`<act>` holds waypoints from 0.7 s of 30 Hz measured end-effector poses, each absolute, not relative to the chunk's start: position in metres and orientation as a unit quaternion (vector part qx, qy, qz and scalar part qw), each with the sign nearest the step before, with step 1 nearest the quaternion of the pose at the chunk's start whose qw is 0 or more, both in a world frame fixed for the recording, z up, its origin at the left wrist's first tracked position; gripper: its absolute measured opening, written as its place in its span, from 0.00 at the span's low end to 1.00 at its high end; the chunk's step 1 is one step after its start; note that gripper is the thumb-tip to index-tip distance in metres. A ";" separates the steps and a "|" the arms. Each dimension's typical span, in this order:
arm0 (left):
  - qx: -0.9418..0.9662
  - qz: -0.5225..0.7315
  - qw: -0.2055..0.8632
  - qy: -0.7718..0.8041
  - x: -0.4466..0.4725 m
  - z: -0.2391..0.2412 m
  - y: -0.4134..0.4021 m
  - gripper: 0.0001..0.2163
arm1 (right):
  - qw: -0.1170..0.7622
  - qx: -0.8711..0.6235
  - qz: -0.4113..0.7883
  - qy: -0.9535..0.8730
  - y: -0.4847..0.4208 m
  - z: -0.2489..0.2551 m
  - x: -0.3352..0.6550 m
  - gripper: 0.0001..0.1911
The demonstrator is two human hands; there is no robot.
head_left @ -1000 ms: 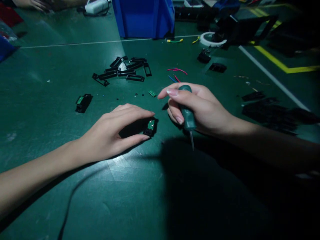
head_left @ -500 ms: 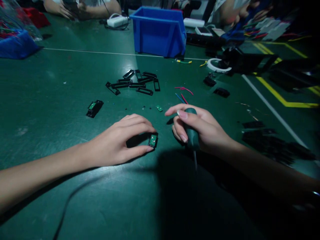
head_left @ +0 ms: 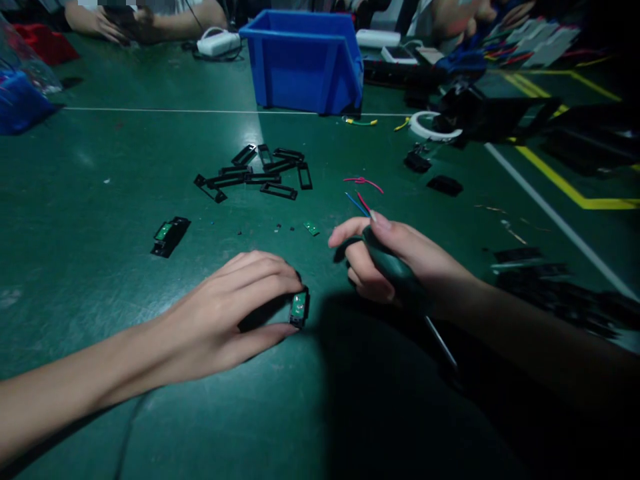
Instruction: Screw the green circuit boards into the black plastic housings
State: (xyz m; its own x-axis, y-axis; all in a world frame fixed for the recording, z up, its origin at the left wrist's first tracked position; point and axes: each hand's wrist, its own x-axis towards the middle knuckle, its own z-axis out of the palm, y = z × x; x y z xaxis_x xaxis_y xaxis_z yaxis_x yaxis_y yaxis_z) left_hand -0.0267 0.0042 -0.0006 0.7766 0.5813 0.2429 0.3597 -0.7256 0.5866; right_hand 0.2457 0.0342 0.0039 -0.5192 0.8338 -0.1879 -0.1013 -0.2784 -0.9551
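My left hand (head_left: 240, 310) rests on the green table, thumb and fingers closed around a small black housing with a green circuit board (head_left: 299, 307) in it. My right hand (head_left: 395, 267) grips a dark green screwdriver (head_left: 397, 270); its metal shaft points down and right, away from the housing. Beyond the hands lies a small loose green circuit board (head_left: 311, 229), with tiny dark bits beside it. To the left sits another black housing with a green board (head_left: 170, 236). Several black rectangular frames (head_left: 263, 179) lie in a loose pile farther back.
A blue bin (head_left: 305, 63) stands at the back. Red wire pieces (head_left: 364, 182) lie beyond my right hand. At the right are a white ring (head_left: 435, 125) and a heap of dark parts (head_left: 555, 287). Another person's hands (head_left: 123, 25) show at the far edge.
The screwdriver has turned in my right hand, its shaft swinging from nearly straight down to down and right. The left hand keeps its hold on the housing; the view has shifted slightly.
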 end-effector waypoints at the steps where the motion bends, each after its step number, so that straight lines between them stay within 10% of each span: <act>1: 0.903 0.213 0.265 0.261 -0.027 -0.001 0.004 0.18 | 0.334 -0.366 0.711 -0.499 0.034 0.004 0.246 0.23; 21: 0.879 0.227 0.291 0.302 -0.028 -0.002 0.005 0.15 | 0.344 -0.360 0.769 -0.401 0.039 -0.005 0.256 0.08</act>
State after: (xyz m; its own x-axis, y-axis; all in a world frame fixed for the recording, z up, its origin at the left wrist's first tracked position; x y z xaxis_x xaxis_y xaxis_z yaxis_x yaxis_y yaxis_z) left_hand -0.0279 0.0047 -0.0020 0.7151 0.6624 0.2231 0.3984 -0.6486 0.6486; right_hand 0.2558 0.0391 -0.0046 -0.5045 0.8176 -0.2774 -0.2398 -0.4414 -0.8647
